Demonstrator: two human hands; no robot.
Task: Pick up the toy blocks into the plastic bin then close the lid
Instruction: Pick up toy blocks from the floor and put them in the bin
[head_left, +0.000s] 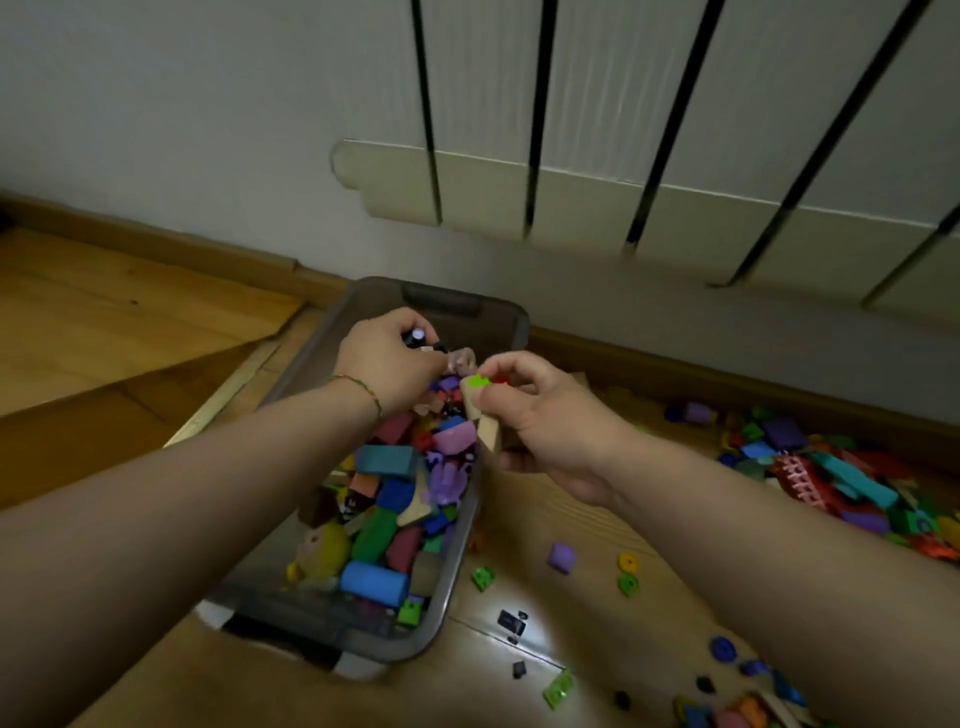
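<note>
At the left of the frame a wooden floor (104, 322) is being shown. In the lower centre it is being occupied by the grey see-through plastic bin (322, 623), which is lying open and is being taken up in good part by toy blocks (387, 462) of many colours. Above the bin's far end, at the centre of the frame, a small dark piece (415, 336) is being gripped by the curled fingers of the left hand (389, 358), and a thin bracelet (358, 387) is being worn on that wrist. Just right of it, over the bin's right rim, pale wooden blocks (488, 434) and a small green piece (478, 381) are being pinched between the thumb and bent fingers of the right hand (545, 415). Below that hand, loose pieces (561, 558) are lying scattered on the floor. At the right edge a pile of blocks (841, 478) is lying on the floor near the wall, and the upper right is being filled by a white radiator (597, 130).
</note>
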